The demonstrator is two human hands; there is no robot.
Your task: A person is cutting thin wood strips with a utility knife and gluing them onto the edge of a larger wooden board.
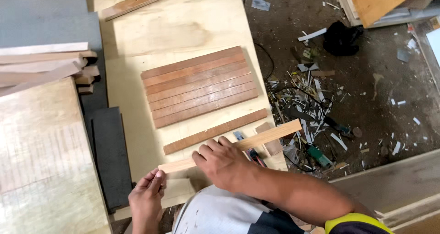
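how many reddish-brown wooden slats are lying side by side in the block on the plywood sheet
7 reddish-brown wooden slats lie edge to edge in the block mid-sheet on the pale plywood sheet. One more lies apart just below it, another at the sheet's top edge.

right hand (224,163) hides the pale strip's (275,134) middle and a tool (254,155).

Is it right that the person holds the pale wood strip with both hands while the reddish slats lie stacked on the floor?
Not quite. In the head view the reddish slats lie side by side on the plywood board, not the floor. Both the left hand and right hand do hold the pale wood strip.
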